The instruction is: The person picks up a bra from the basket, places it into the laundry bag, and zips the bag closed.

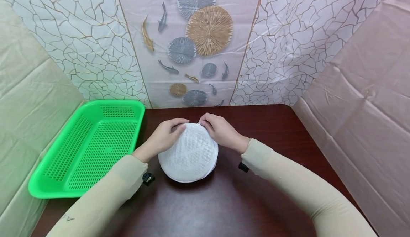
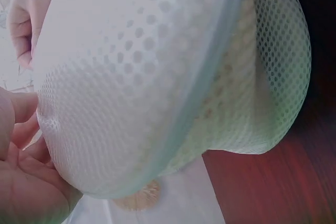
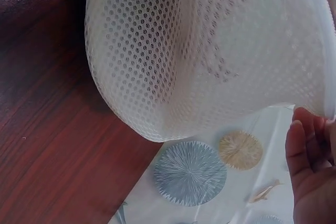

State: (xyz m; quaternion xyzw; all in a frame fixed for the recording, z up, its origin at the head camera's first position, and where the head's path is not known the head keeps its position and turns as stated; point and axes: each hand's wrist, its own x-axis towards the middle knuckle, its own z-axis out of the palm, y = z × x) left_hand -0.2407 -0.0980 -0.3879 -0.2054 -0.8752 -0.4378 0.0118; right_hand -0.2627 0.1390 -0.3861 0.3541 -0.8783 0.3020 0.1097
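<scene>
A round white mesh laundry bag (image 1: 189,158) stands over the middle of the dark table, its flat circular face turned up toward the head camera. My left hand (image 1: 164,137) grips its upper left edge, thumb on the face and fingers behind. At the top right of the rim, my right hand (image 1: 222,132) pinches the edge near the zipper seam. In the left wrist view the bag's mesh side (image 2: 283,61) bulges out below a piped rim. The right wrist view shows my right fingers (image 3: 299,150) at the zipped edge, with the mesh wall sagging inward beside them.
A green plastic basket (image 1: 105,151) with slotted sides sits at the left of the table (image 1: 272,201). Behind the table hangs a patterned cloth (image 1: 208,30) with fish and round motifs. Plain beige cloth (image 1: 362,87) closes off the right side.
</scene>
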